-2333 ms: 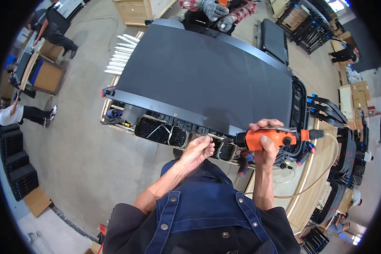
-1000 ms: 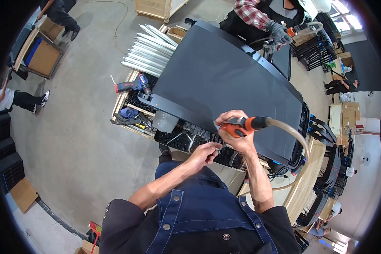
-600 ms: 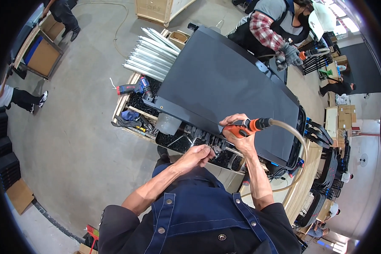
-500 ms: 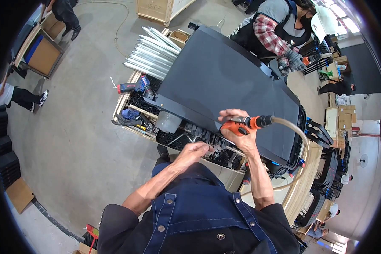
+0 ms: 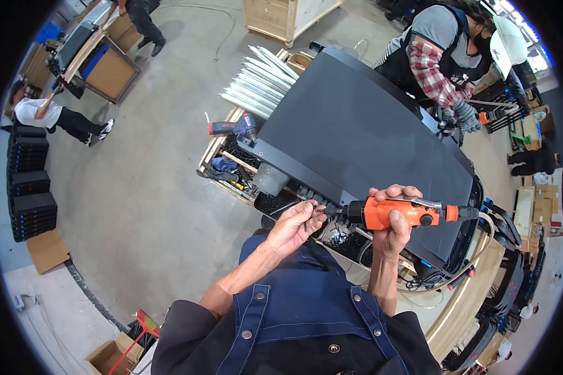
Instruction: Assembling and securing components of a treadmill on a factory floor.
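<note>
An orange air screwdriver [image 5: 381, 214] lies nearly level in my right hand [image 5: 392, 239], with its fingers and thumb wrapped round the body. Its black nose points left, toward my left hand [image 5: 292, 226]. My left hand is closed in a pinch at the tip of the tool's bit; whatever small piece is in the fingertips is too small to make out. Just beyond both hands lies a large dark grey panel [image 5: 363, 137] on a wooden bench. A pale hose [image 5: 491, 234] runs from the tool's back end and curves down.
A cordless drill [image 5: 238, 127] and silver tubes [image 5: 261, 82] lie at the panel's left. Open bins of small black parts [image 5: 272, 203] line the bench's near side. Across the panel, a gloved co-worker [image 5: 447, 75] handles another orange tool. Stacked black parts [image 5: 31, 187] stand far left.
My right hand has turned the air screwdriver level, nose to the left, and moved it right. My left hand has risen from the bins to its tip. The view has shifted.
</note>
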`<control>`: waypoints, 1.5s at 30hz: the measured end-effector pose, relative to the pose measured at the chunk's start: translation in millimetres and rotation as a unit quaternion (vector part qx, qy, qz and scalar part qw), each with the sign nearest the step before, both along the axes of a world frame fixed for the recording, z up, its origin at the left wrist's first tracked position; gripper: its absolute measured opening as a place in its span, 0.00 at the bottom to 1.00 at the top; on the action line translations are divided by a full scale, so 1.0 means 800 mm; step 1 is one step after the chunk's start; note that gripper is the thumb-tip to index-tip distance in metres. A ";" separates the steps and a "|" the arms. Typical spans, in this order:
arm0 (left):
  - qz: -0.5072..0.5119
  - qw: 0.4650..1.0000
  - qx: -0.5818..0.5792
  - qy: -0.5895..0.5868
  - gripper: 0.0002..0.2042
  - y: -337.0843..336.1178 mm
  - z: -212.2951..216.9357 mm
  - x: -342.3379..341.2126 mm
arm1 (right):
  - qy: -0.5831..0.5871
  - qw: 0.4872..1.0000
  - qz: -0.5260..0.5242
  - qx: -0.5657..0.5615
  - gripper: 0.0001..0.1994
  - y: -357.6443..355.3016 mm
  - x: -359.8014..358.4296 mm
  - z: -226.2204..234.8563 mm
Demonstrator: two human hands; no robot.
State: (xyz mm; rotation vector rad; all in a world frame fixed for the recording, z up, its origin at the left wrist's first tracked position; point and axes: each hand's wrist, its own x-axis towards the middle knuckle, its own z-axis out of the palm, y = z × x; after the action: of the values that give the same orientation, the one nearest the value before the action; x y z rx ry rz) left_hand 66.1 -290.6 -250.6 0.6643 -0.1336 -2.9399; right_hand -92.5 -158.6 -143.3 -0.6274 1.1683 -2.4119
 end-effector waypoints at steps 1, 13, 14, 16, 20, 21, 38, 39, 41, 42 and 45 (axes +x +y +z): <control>0.003 1.000 -0.004 -0.003 0.10 0.003 0.000 0.001 | -0.001 1.000 -0.009 0.000 0.25 0.000 0.000 -0.004; 0.053 0.996 0.067 0.008 0.07 -0.032 0.006 -0.005 | 0.008 0.998 -0.062 0.020 0.25 -0.053 0.015 -0.004; 0.054 0.996 0.071 0.009 0.07 -0.038 0.011 -0.006 | 0.021 0.997 -0.068 0.033 0.25 -0.062 0.019 -0.003; 0.069 0.995 0.008 -0.071 0.07 -0.053 0.023 -0.008 | 0.053 0.996 -0.059 0.049 0.25 -0.086 0.030 -0.006; 0.034 0.989 0.130 -0.061 0.07 -0.105 0.000 -0.008 | 0.117 0.989 -0.036 0.088 0.24 -0.147 0.048 -0.016; 0.038 0.988 0.135 -0.059 0.07 -0.119 -0.006 -0.007 | 0.141 0.984 -0.033 0.107 0.24 -0.165 0.052 -0.016; -0.141 0.986 0.072 -0.059 0.21 -0.178 -0.071 0.041 | 0.236 0.926 0.216 0.200 0.21 -0.338 0.040 -0.043; -0.164 0.980 0.076 -0.077 0.21 -0.177 -0.072 0.043 | 0.237 0.925 0.218 0.201 0.21 -0.342 0.039 -0.042; -0.195 0.975 0.064 -0.090 0.20 -0.179 -0.069 0.038 | 0.199 0.921 0.243 0.230 0.21 -0.350 0.036 -0.039; -0.227 0.967 0.052 -0.102 0.20 -0.182 -0.066 0.037 | 0.194 0.915 0.270 0.230 0.20 -0.354 0.034 -0.038; -0.224 0.971 0.008 -0.078 0.21 -0.188 -0.050 0.043 | 0.265 0.893 0.266 0.247 0.20 -0.355 0.036 -0.046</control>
State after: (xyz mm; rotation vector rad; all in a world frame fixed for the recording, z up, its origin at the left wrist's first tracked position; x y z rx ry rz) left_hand 100.2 -441.2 -290.7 0.9833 -0.3125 -3.3109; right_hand -63.4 -442.5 -179.9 -1.2734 1.4941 -1.4383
